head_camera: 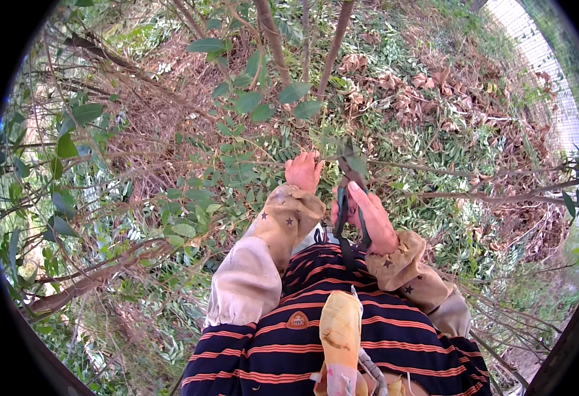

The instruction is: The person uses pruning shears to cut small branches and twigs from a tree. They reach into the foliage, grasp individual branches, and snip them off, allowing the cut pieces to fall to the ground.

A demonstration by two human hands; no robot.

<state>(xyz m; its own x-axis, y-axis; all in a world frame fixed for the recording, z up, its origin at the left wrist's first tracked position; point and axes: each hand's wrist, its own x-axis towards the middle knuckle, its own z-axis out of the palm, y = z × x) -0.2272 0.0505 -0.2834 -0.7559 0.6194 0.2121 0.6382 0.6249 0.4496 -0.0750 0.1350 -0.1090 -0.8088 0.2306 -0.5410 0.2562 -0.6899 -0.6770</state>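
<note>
My left hand (303,171) is closed around a thin leafy branch (269,162) that runs sideways in front of me. To the right of it, my right hand (374,220) grips the dark green handles of pruning shears (351,173). Their metal blades point away from me, level with the branch line, and a leaf partly covers them. I cannot tell whether the blades touch the stem. Both forearms wear beige sleeve covers (292,218) with dark stars.
Several slim trunks (272,39) rise ahead. Bare branches (507,198) reach in from the right, and a thick one (81,292) lies at the lower left. Cut greenery and dry brown leaves (433,89) cover the ground. A pale mesh fence (532,44) curves along the right.
</note>
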